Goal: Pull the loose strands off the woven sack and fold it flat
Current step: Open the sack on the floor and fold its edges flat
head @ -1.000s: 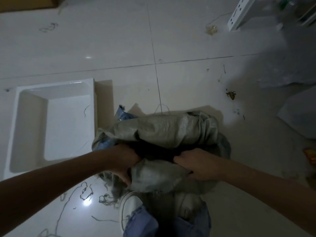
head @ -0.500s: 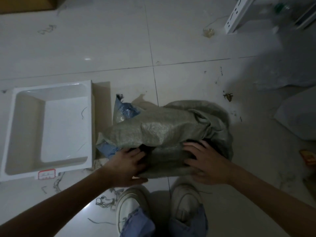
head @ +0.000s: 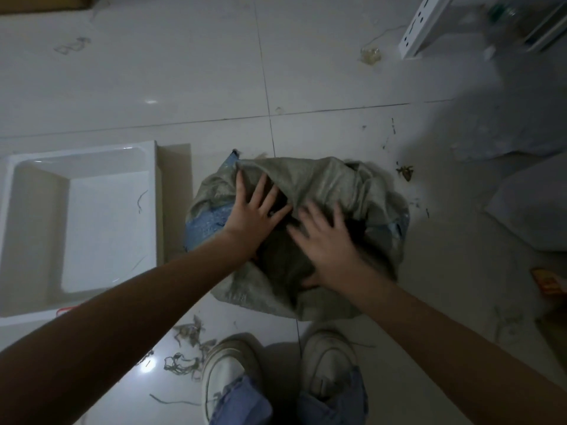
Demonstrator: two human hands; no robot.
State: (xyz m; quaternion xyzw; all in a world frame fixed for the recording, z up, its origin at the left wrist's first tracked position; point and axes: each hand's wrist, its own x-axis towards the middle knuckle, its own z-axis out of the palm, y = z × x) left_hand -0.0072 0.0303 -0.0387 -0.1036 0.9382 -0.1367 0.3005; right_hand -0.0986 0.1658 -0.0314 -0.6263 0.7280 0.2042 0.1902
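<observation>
Under both palms, at the middle of the tiled floor [head: 337,75], lies the woven sack [head: 322,182], bunched and rumpled rather than flat. I see the left hand [head: 256,214] with fingers straight and spread, pressing on the sack's upper left fold. The right hand [head: 325,240] is likewise spread flat on the centre, its fingertips blurred. A blue printed panel shows at the sack's left edge; I cannot read any writing on it. Loose strands [head: 184,348] lie on the floor near the left shoe [head: 227,372]; the right shoe [head: 329,360] stands beside it. A white tray [head: 79,222] sits to the left, holding a few strands, with a red-edged label at its near rim, illegible.
</observation>
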